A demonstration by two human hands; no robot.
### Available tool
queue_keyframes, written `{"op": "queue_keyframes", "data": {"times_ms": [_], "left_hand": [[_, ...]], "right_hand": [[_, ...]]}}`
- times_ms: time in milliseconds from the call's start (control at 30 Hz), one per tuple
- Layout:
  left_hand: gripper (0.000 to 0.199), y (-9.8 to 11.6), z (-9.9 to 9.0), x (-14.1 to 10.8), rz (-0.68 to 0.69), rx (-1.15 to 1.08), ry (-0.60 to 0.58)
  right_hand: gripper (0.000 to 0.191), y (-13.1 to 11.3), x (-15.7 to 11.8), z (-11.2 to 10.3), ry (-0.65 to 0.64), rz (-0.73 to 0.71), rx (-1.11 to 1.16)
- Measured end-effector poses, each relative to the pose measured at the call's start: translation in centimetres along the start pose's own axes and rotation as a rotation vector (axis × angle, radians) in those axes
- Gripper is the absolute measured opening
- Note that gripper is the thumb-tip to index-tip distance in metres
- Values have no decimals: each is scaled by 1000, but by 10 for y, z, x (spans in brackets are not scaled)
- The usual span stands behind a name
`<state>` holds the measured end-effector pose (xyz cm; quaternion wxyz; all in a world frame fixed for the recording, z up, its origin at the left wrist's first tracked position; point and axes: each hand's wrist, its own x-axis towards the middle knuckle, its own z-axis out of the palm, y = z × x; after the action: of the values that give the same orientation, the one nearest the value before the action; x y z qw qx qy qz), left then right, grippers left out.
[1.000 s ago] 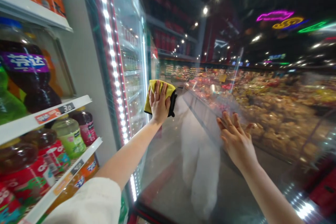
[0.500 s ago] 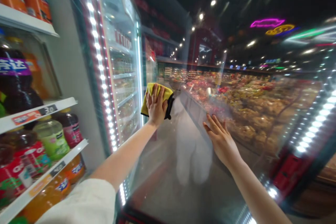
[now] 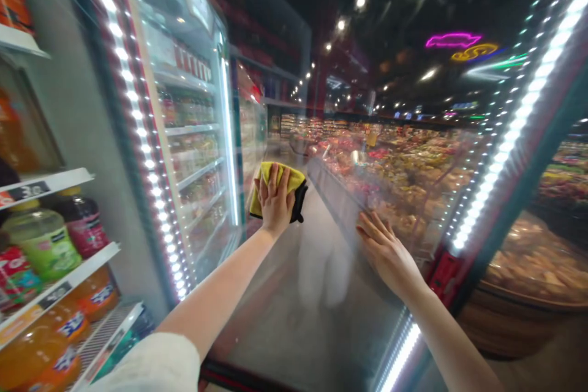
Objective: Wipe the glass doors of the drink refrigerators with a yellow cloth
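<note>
A yellow cleaning cloth (image 3: 295, 179) with a black edge and underside lies against the glass door (image 3: 275, 334), under my left hand (image 3: 275, 203). The fingers of that hand are spread over the cloth and hold it to the pane. Lower and to the right, my right hand (image 3: 390, 251) is open and empty, fingers stretched toward the same glass; whether the palm touches it I cannot tell. A faint reflection of a figure in pale clothes shows in the pane between my hands.
Drink bottles (image 3: 43, 248) stand on white fridge shelves (image 3: 98, 254) at the left. Bright LED strips (image 3: 500, 141) run along the door frame. Beyond the glass are another lit drinks fridge (image 3: 195, 128), a long produce display (image 3: 413, 165) and a round wooden bin (image 3: 514, 321).
The view has shifted, so the shelves slid left and more of the door's right side shows. My left hand and the cloth sit slightly lower in the picture; the right hand stays open.
</note>
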<state>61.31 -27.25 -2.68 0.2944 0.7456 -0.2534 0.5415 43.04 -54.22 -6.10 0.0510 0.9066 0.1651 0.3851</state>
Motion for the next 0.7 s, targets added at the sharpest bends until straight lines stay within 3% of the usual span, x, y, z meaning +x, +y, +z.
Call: {"op": "queue_keyframes", "data": {"times_ms": [100, 167, 300, 333, 367, 433, 533, 600, 700], "left_hand": [[59, 45, 17, 19, -19, -25, 9], [56, 56, 21, 7, 118, -44, -71], [47, 32, 12, -44, 489, -86, -258], [46, 24, 9, -51, 511, -61, -270], [46, 19, 6, -54, 477, -27, -265], [49, 23, 7, -45, 284, 50, -214], [59, 63, 18, -7, -23, 91, -86], [62, 98, 30, 13, -29, 79, -42], [61, 130, 42, 7, 162, 95, -81]], "right_hand": [[51, 5, 2, 0, -18, -14, 45], [52, 7, 3, -4, -23, -28, 42], [50, 15, -6, -19, -37, -44, -22], [49, 18, -10, -24, -48, -38, -44], [48, 22, -14, -27, -60, -27, -64], [48, 29, -20, -32, -81, 1, -84], [51, 36, -25, -33, -103, 28, -70], [52, 37, -25, -32, -117, 21, -62], [53, 38, -25, -33, -125, -2, -70]]}}
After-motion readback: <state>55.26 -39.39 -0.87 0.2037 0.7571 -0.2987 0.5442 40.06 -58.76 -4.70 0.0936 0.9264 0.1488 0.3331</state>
